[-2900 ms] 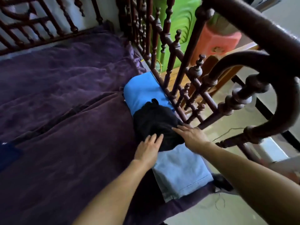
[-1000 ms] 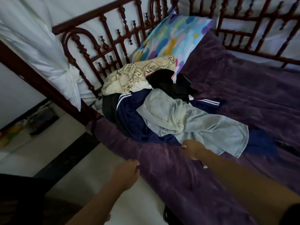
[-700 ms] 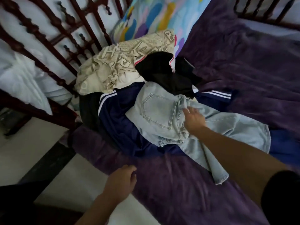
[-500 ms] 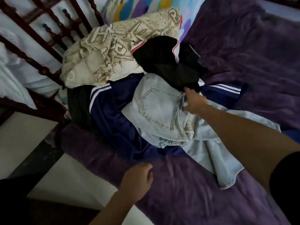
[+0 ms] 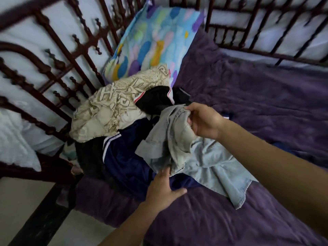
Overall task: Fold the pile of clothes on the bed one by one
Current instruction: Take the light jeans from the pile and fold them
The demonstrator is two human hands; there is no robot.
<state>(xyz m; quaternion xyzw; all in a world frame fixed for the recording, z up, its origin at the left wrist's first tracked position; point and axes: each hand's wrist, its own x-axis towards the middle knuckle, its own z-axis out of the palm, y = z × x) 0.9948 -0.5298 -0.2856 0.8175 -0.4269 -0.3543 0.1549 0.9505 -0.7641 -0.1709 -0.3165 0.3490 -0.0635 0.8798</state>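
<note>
A heap of clothes lies at the head of the bed. My right hand [image 5: 204,121] grips the waist of pale blue jeans [image 5: 209,162] and holds it lifted above the heap; the legs trail over the purple cover. My left hand [image 5: 163,190] reaches in below with straight fingers, its fingertips at the hanging lower edge of the jeans. Under the jeans lies a navy garment with white stripes [image 5: 127,157]. Behind it are a black garment [image 5: 154,100] and a cream patterned one [image 5: 113,110].
A purple bedcover [image 5: 257,96] spreads to the right. A bright patterned pillow [image 5: 152,41] leans on the dark wooden spindle headboard [image 5: 58,68]. A side rail [image 5: 266,32] runs along the back. The bed's near edge and the floor [image 5: 21,201] are at lower left.
My right hand has closed on the jeans' waist and raised it off the heap. My left hand has come up from the bed edge to the jeans' lower edge.
</note>
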